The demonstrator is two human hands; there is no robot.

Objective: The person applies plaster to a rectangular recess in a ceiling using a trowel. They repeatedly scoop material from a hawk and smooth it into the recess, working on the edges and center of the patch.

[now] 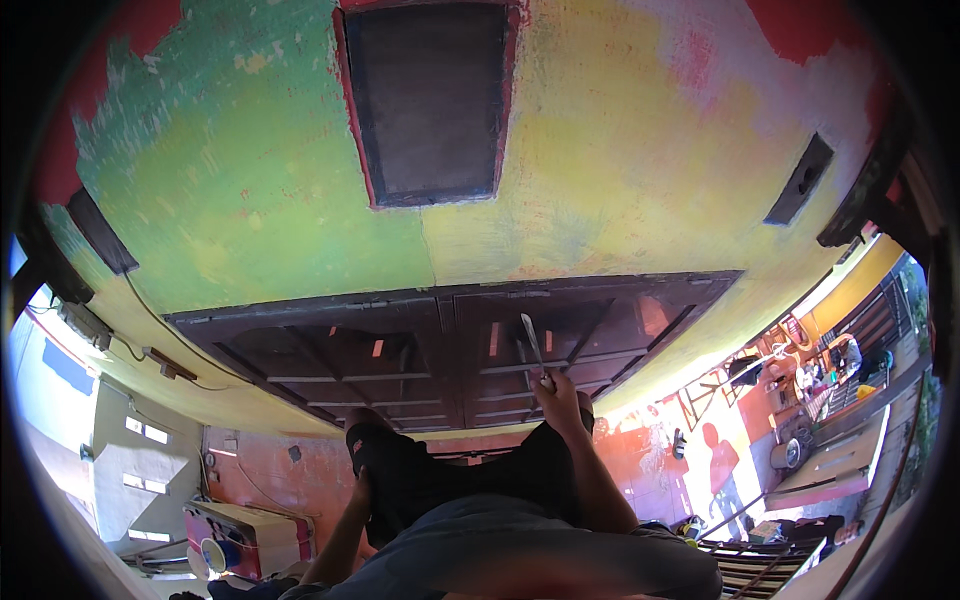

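My right hand (pixel 558 392) is closed round the handle of a knife-like tool (pixel 533 338) with a long, pale, narrow blade. The blade points up and away from me, in front of a pair of dark brown panelled doors (pixel 445 360); whether it touches them I cannot tell. My left hand (pixel 361 492) lies low against my left thigh, and its fingers are mostly hidden by the black trousers (pixel 450 475). Beyond the doors' top edge rises a painted wall (pixel 280 200), green to the left and yellow to the right, with scuffed, patchy paint.
A dark framed panel (pixel 428 105) is set in the wall, with smaller dark openings (pixel 800 180) at the sides. A cable (pixel 165 325) runs down the left. A white and red boxy unit (pixel 250 535) stands low left. Clutter (pixel 810 375) and a slatted bench (pixel 755 568) lie right.
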